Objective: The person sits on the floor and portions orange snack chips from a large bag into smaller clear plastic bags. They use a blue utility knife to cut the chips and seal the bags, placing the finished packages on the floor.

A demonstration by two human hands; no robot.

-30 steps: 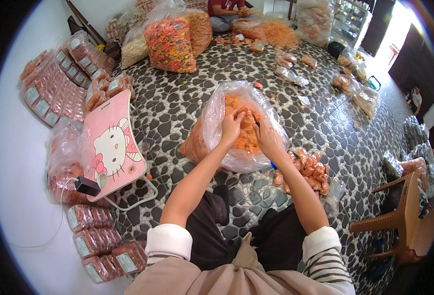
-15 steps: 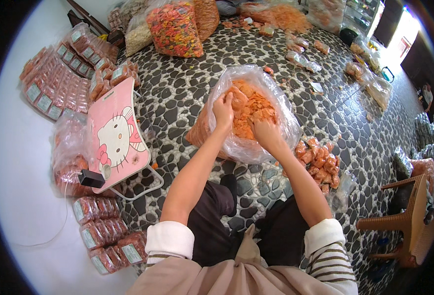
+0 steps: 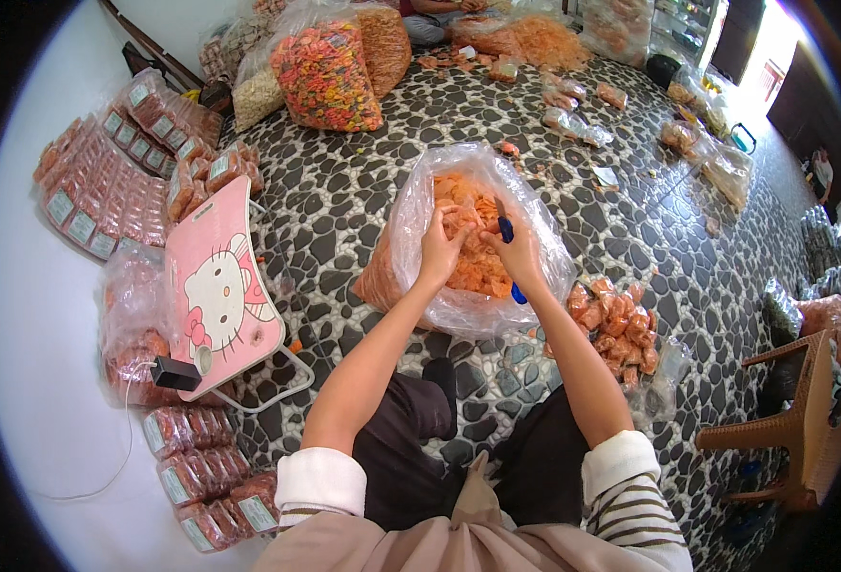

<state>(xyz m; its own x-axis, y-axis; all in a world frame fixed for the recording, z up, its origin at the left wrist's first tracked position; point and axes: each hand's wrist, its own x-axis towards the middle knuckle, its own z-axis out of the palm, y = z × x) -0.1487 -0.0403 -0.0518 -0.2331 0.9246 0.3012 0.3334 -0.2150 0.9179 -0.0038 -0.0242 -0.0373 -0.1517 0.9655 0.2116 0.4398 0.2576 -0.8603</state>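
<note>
A large clear plastic sack (image 3: 549, 276) of orange chips (image 3: 478, 274) stands open on the floor in front of my knees. Over its mouth, my left hand (image 3: 442, 246) is closed on a small clear packet of orange chips (image 3: 459, 221). My right hand (image 3: 518, 253) meets it from the right, fingertips pinched at the packet's edge. Tucked in that hand is a blue-handled tool (image 3: 505, 229) with a short grey blade pointing away from me; a second blue part shows below the palm. Whether it is scissors or a knife I cannot tell.
A pink folding table (image 3: 220, 286) stands left, near stacked packs (image 3: 96, 205) along the wall. Small filled packets (image 3: 616, 324) lie right of the sack. A brown plastic chair (image 3: 792, 419) lies at the right. Bigger sacks (image 3: 325, 76) and a seated person (image 3: 430, 19) are at the back.
My right hand has come up out of the chips and moved to the packet in my left hand. The blue-handled tool now shows in it. The view has shifted slightly, revealing a person behind.
</note>
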